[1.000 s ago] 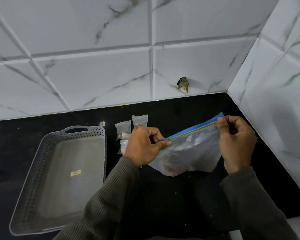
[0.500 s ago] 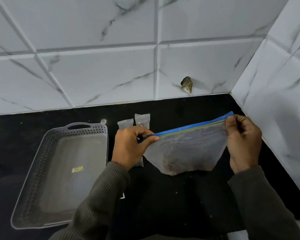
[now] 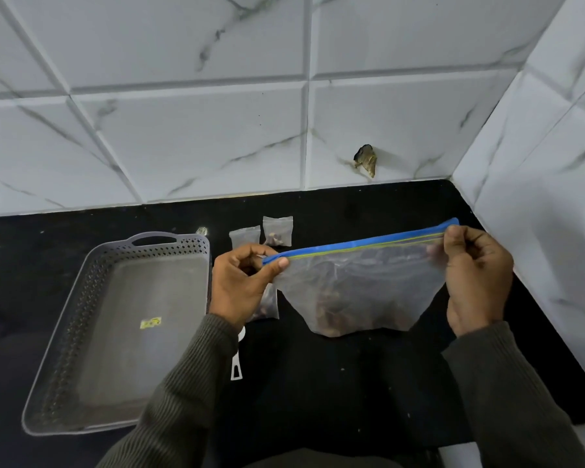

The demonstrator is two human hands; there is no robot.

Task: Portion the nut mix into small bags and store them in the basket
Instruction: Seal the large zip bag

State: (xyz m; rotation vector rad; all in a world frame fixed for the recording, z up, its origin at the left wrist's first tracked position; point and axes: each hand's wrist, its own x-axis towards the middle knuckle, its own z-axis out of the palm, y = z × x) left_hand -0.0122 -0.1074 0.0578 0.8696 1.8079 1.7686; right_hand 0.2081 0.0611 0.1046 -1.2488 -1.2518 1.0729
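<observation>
One grey basket [image 3: 81, 298] sits far left on the black tabletop [image 3: 318, 383]. It has perforated walls and a cut-out handle at the far end. Inside is only a small yellow sticker [image 3: 150, 322]; its print is too small to read. There is open dark surface left of the basket and behind it, up to the tiled wall [image 3: 183, 146].

Just right of the basket are three small bags. Two lie side by side toward the back [image 3: 244, 236] [image 3: 277, 230], the right-hand one showing brown pieces. A third [image 3: 268, 305] is partly hidden behind the left hand [image 3: 240, 285]. A white flat object [image 3: 236, 366] pokes out from under the left sleeve; I cannot tell what it is.

The left hand's fingers [image 3: 279, 263] are curled, with thumb and forefinger pinching the left end of the zip bag [image 3: 358, 282]. Its blue strip [image 3: 358, 244], edged with a thin yellow-green line, is drawn straight between both hands. No brand or lettering shows on it. The nut mix [image 3: 338, 312] sags in the bottom of the bag, centre right, above bare tabletop. I cannot tell whether the bag touches the surface.

The right hand [image 3: 473, 278] has its fingers [image 3: 453, 233] curled, pinching the strip's right end. The side wall [image 3: 554, 197] is close beside this hand, so there is little room rightward. A chipped hole [image 3: 365, 160] marks the back tile above the bag.
</observation>
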